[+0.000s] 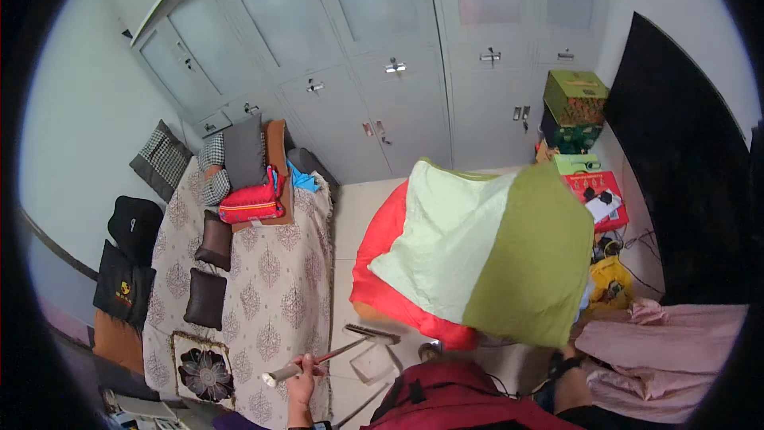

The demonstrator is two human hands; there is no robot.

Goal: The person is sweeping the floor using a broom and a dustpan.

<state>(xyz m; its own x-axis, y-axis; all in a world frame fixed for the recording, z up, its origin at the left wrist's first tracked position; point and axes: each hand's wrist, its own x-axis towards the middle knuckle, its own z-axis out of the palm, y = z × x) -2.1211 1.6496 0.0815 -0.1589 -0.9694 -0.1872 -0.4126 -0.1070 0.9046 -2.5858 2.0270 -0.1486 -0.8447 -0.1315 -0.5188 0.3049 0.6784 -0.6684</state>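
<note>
My left hand (302, 373), at the bottom left of centre, is closed around the pale end of a broom's handle (340, 351). The bristled broom head (371, 333) lies on the floor beside a pale dustpan (375, 364). A large pale green and olive cloth (507, 251) is draped over a red cover (382, 269), hiding what is beneath. At the cloth's lower right corner is my right hand (571, 351), mostly hidden, below it a dark wristband; its grip cannot be made out. Pink fabric (650, 340) lies just right of it.
On the left stands a sofa with a patterned cover (268, 286), cushions and a red bag (253, 203). Grey cabinets (412, 107) line the back. Green boxes (576, 107), a red box (603, 215), a yellow bag (612, 283) and cables are at the right, near a black panel (686, 179).
</note>
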